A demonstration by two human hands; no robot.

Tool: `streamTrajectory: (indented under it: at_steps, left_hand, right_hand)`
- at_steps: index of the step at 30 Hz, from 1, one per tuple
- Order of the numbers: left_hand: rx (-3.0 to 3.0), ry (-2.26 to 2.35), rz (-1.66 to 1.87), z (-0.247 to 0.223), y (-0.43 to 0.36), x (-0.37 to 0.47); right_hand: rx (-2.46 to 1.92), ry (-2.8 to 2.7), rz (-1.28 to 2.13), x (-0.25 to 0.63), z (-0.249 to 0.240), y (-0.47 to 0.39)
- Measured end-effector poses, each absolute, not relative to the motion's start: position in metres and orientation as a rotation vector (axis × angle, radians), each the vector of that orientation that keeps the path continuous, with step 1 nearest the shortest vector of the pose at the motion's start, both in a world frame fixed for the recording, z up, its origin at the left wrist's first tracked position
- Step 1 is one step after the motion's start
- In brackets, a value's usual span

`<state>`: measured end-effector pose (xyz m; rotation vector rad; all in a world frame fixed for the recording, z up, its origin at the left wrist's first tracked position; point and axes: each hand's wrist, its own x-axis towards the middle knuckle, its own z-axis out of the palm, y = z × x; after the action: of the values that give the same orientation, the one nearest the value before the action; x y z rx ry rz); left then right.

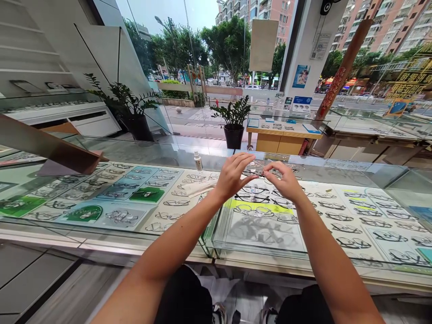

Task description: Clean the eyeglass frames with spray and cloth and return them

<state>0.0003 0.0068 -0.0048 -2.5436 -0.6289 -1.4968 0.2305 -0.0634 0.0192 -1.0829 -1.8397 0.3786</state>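
A thin dark-framed pair of glasses (255,174) shows between my hands, above the glass counter. My right hand (282,179) pinches it at its right side with thumb and forefinger. My left hand (233,174) is at its left, fingers stretched out and thumb apart; whether the thumb touches the frame I cannot tell. Farther left, a small white bottle (198,162) stands upright on the counter top. Near my left wrist lies a pale folded cloth (199,188). Under the glass, below my hands, more eyeglasses (253,210) lie in rows.
The glass display counter (263,245) runs across in front of me, with a brown board (50,146) tilted over its left part. Beyond it stand potted plants (234,130) and a wooden display table (280,140) by the window. My knees are close to the counter's front.
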Motion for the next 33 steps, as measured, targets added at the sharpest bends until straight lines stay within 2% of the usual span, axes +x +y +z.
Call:
streamTrajectory:
  at_steps: [9, 16, 19, 26, 29, 33]
  left_hand:
    - [-2.681, -0.751, -1.511, 0.005, 0.003, -0.006]
    - [-2.33, -0.974, -1.926, 0.021, -0.001, -0.014]
    - [-2.273, -0.912, -2.019, 0.049, 0.001, -0.012]
    - [-2.239, -0.731, -2.105, 0.142, -0.01, -0.001]
    - [-2.352, -0.746, -2.056, 0.158, -0.02, 0.0]
    - [-2.487, -0.795, -1.943, 0.156, -0.024, -0.004]
  right_hand:
    - [-1.061, -1.845, 0.4, 0.233, 0.024, -0.067]
    - [-0.938, -1.604, 0.368, 0.242, 0.03, -0.07]
    - [-0.965, -1.628, 0.248, 0.244, 0.056, -0.07]
    - [-0.906, -1.655, -0.152, 0.242, 0.152, -0.084]
    - [-0.946, -1.622, -0.224, 0.242, 0.164, -0.094]
    - [-1.016, -1.62, -0.191, 0.248, 0.155, -0.101]
